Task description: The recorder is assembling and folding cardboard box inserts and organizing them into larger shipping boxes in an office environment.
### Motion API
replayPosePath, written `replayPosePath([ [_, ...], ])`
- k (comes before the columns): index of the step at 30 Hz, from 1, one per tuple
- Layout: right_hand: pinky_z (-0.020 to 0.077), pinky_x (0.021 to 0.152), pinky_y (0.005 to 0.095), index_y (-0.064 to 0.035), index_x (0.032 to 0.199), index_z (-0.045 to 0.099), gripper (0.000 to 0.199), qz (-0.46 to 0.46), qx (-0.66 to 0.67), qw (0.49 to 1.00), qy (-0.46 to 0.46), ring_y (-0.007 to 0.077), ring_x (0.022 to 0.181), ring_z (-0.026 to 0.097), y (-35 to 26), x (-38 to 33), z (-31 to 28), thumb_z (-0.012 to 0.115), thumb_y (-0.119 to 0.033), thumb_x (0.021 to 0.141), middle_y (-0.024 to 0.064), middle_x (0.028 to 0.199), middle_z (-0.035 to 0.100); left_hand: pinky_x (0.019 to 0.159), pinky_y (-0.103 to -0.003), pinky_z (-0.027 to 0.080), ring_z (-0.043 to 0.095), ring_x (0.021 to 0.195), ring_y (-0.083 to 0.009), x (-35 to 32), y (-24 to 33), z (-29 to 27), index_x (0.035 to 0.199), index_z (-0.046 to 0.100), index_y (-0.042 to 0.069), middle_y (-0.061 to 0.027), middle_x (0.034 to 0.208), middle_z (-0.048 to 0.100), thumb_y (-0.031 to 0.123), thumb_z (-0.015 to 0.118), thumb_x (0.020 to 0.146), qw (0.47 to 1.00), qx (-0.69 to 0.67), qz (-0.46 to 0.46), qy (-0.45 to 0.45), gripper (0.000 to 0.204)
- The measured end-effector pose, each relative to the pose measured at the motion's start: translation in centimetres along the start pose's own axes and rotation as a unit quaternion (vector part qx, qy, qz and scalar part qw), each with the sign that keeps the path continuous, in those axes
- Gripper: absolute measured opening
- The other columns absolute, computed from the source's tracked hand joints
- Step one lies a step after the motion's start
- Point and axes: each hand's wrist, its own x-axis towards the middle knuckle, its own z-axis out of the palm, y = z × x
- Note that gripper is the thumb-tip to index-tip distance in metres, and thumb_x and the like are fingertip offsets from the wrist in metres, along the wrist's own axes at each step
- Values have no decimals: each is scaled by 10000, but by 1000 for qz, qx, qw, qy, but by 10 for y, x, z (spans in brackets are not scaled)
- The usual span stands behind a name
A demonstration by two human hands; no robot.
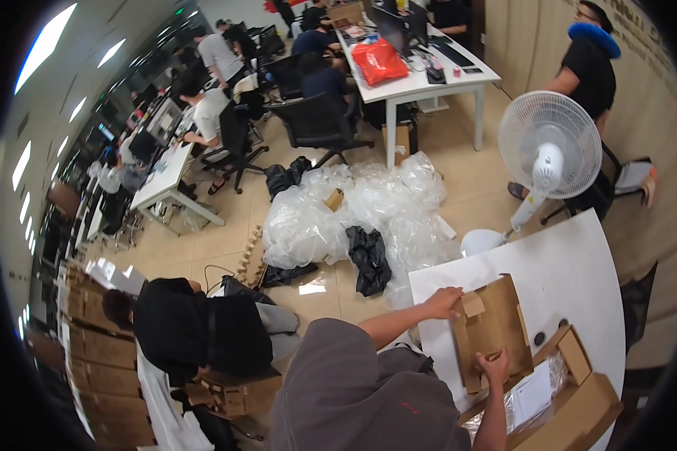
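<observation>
Cardboard box (504, 323), open: left hand (444, 303) at its far-left edge, hold unclear; right hand (493, 367) curled round its near end; uneven pressure could crease it.

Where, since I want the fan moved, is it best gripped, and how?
Likely the pole, below the motor, from the table side: it's slim and straight, the motor's back faces that way, and the wide wire cage looks a poorer hold.
</observation>
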Motion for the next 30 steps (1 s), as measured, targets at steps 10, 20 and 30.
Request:
replayPosePath([
  [10,445,699,339,-14,918,488,492,61,73,995,23,178,771,487,8,2,16,824,-258,655,74,823,511,824,-482,488,591,967,-430,-14,115,100,1030,590,-35,-245,1003,604,192,621,861,995,-88,-45,-28,284],
  [20,406,676,270,-72,943,472,370,79,246,966,6,117,790,450,37,8,25,790,-142,769,2,862,465,789,-429,506,627,868,-377,-27,120,143,952,592,-31,-213,902,639,160,716,796,940,-223,-158,202,276],
  [30,517,773,266,-70,1052,600,173,142,504,851,-46,136,884,617,57,-29,19,662,-48,892,25,967,630,753,-445,521,662,819,-356,-26,123,175,881,664,-16,-238,859,673,162,627,818,920,-259,-279,91,192],
])
